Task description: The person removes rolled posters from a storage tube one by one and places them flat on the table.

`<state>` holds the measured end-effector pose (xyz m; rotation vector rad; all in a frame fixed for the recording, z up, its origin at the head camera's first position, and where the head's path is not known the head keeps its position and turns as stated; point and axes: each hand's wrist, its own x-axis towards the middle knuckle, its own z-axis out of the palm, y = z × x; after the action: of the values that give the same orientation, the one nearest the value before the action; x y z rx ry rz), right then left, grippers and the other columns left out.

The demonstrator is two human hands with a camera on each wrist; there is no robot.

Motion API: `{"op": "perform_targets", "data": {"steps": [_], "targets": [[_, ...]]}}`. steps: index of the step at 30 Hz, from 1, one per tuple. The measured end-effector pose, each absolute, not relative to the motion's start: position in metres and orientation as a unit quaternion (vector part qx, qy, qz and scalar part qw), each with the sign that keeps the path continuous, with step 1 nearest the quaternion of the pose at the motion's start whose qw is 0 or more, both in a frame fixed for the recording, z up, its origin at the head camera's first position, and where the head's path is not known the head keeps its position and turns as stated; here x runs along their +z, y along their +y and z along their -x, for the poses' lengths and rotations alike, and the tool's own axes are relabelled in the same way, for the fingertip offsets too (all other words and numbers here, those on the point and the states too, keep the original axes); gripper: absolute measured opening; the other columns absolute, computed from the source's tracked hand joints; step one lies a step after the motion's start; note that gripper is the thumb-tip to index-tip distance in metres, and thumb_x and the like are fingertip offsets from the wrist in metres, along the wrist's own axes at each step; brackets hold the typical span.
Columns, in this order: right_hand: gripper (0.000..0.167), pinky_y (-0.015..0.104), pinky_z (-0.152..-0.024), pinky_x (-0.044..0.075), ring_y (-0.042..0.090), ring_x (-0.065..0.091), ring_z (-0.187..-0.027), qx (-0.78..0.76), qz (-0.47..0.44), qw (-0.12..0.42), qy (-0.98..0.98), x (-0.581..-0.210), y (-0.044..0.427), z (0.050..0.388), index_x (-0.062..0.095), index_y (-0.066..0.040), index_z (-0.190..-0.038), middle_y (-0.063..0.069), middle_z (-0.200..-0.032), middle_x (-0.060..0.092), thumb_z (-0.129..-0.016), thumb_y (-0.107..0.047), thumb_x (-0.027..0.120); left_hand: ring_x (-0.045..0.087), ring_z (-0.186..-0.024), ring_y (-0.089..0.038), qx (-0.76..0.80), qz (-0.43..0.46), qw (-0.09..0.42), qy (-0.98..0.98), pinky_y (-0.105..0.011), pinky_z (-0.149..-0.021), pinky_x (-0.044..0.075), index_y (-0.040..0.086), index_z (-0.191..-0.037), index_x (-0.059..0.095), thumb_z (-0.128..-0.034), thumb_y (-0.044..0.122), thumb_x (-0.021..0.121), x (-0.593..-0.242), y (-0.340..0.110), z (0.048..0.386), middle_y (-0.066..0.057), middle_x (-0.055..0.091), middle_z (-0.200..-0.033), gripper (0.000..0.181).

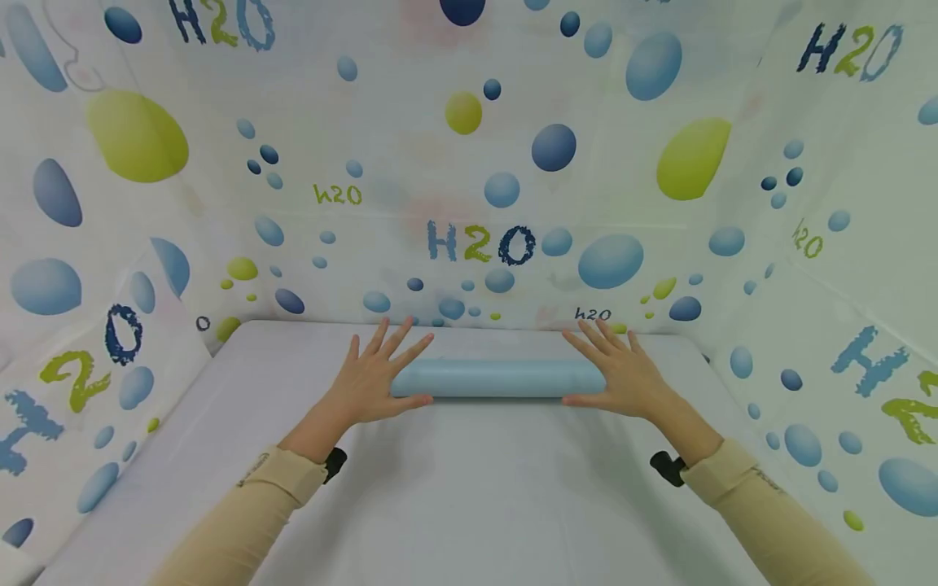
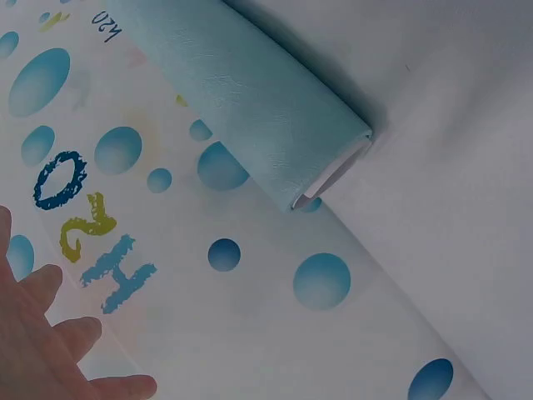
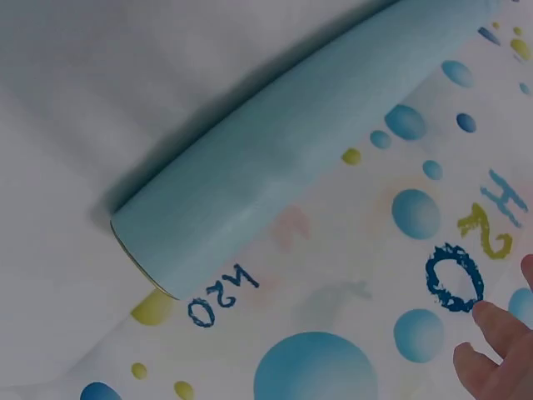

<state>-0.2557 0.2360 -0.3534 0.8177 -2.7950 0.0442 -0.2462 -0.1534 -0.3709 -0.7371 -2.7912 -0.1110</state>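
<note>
My left hand (image 1: pixel 372 382) has its fingers spread apart | my right hand (image 1: pixel 626 378) matches | the light-blue roll (image 1: pixel 498 379) lies crosswise between my hands, away from my fingers | the white tabletop (image 1: pixel 476 480) spreads beneath both hands | the printed sheet (image 1: pixel 410 163) stands beyond my fingertips

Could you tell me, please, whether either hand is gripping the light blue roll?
No, the left hand and right hand both have straight, spread fingers, none curled round the roll.
</note>
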Motion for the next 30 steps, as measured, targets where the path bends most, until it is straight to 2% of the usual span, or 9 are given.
{"op": "perform_targets", "data": {"steps": [11, 18, 25, 30], "targets": [[0.096, 0.065, -0.101, 0.009, 0.036, 0.013, -0.136, 0.031, -0.271, 0.106, -0.956, -0.365, 0.236, 0.269, 0.025, -0.021, -0.146, 0.013, -0.150, 0.020, -0.071, -0.071, 0.056, 0.003, -0.137, -0.037, -0.052, 0.254, 0.120, -0.958, -0.068, -0.098, 0.012, 0.030, -0.147, 0.017, -0.0789, 0.067, 0.050, -0.384, -0.153, 0.256, -0.007, 0.009, -0.153, 0.084], [0.093, 0.066, -0.100, 0.013, 0.037, 0.016, -0.135, 0.036, -0.269, 0.103, -0.957, -0.368, 0.237, 0.279, 0.027, -0.019, -0.145, 0.014, -0.148, 0.024, -0.072, -0.069, 0.057, 0.004, -0.137, -0.035, -0.067, 0.253, 0.115, -0.958, -0.066, -0.099, 0.013, 0.028, -0.147, 0.019, -0.0804, 0.063, 0.052, -0.387, -0.149, 0.262, -0.007, 0.012, -0.152, 0.082], [0.092, 0.062, -0.102, 0.013, 0.037, 0.017, -0.135, 0.038, -0.264, 0.091, -0.960, -0.374, 0.236, 0.289, 0.029, -0.016, -0.144, 0.015, -0.148, 0.024, -0.073, -0.068, 0.057, 0.016, -0.135, -0.037, -0.070, 0.268, 0.142, -0.950, -0.063, -0.100, 0.019, 0.024, -0.146, 0.025, -0.0838, 0.056, 0.053, -0.392, -0.147, 0.270, -0.010, 0.021, -0.150, 0.075], [0.091, 0.063, -0.101, 0.015, 0.037, 0.018, -0.134, 0.042, -0.270, 0.095, -0.957, -0.382, 0.235, 0.295, 0.031, -0.015, -0.143, 0.017, -0.146, 0.026, -0.073, -0.067, 0.057, 0.017, -0.135, -0.037, -0.076, 0.274, 0.135, -0.949, -0.063, -0.100, 0.019, 0.023, -0.145, 0.027, -0.0853, 0.050, 0.056, -0.400, -0.145, 0.276, -0.011, 0.022, -0.149, 0.072]]}}
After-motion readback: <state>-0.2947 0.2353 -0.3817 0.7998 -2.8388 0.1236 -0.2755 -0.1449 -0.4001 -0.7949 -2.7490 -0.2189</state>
